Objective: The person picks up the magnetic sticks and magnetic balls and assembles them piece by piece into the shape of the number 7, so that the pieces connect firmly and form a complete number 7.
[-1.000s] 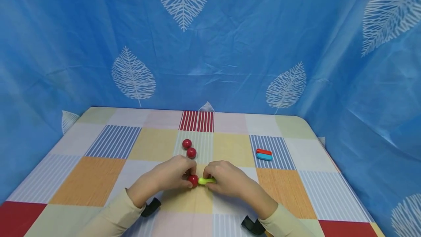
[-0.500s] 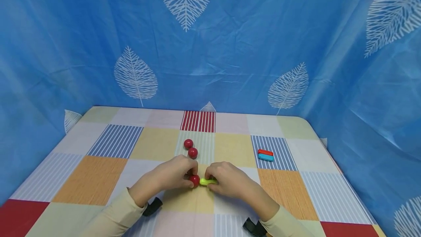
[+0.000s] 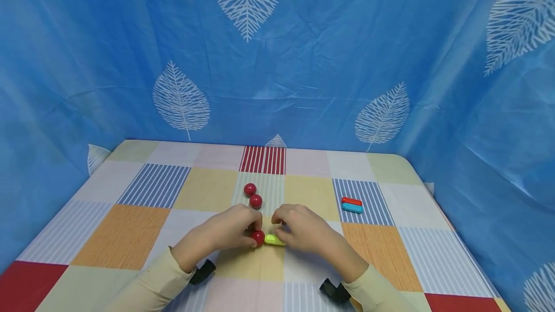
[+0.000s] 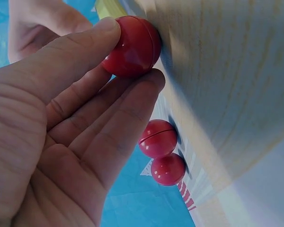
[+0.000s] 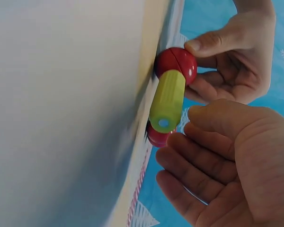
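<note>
In the head view, a shiny red ball (image 3: pixel 258 239) is in the left grip (image 3: pixel 234 227), a person's bare hand. The left wrist view shows the thumb on one side of the ball and fingers on the other, pinching it. A thin line runs round the ball.

A yellow-green stick (image 3: pixel 274 240) points from the ball toward the right grip (image 3: pixel 305 229). I can't tell if stick and ball touch. The stick's end near the right grip has a pale blue dot (image 5: pixel 163 123). The right grip is loose, with thumb and fingers apart and softly bent. Its thumb is very near the stick; I can't tell if it touches.

Past the left grip, two more red balls (image 3: pixel 256 201) sit right by each other. Farther out, past the right grip and to its right, a red stick (image 3: pixel 351 201) and a blue stick (image 3: pixel 352 208) lie side by side.

All around is the desk (image 3: pixel 247 295), covered in colored squares and stripes. Its far edge is well beyond both grips. Patchwork spreads from each grip to the side edge, well away. Behind the far edge hangs a blue curtain (image 3: pixel 277 71) with white leaf pictures.
</note>
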### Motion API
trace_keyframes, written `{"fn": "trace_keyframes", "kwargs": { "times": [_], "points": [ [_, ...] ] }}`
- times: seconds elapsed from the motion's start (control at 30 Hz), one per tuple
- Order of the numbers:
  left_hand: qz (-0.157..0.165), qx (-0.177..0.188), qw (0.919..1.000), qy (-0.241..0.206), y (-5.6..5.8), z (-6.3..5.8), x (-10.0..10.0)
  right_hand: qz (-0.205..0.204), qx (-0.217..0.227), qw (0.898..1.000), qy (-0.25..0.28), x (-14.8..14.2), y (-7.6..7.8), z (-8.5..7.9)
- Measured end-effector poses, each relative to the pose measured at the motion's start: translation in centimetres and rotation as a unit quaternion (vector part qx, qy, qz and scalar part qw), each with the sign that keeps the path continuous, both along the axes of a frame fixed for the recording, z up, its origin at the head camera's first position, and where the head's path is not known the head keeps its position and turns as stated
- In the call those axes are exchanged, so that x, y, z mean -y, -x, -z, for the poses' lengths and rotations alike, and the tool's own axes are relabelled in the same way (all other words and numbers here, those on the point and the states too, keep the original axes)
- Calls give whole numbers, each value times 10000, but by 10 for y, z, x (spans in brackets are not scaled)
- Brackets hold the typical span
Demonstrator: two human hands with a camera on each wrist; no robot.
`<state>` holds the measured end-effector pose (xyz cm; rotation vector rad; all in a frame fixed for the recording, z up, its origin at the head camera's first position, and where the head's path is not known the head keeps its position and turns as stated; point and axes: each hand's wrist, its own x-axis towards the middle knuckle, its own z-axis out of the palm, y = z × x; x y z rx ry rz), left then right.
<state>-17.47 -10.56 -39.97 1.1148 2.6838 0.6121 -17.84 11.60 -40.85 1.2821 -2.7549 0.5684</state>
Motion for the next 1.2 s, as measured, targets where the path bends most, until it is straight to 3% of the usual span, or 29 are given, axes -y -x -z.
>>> {"fn": "trace_keyframes", "kwargs": {
  "times": [0.6, 1.2],
  "points": [
    [-26, -21, 10000, -37, 1, 3, 2, 270, 18, 9990, -356, 17, 33, -3],
    [-41, 1, 10000, 8, 2, 2, 4, 172, -116, 9987, -468, 39, 53, 6]
  ]
}}
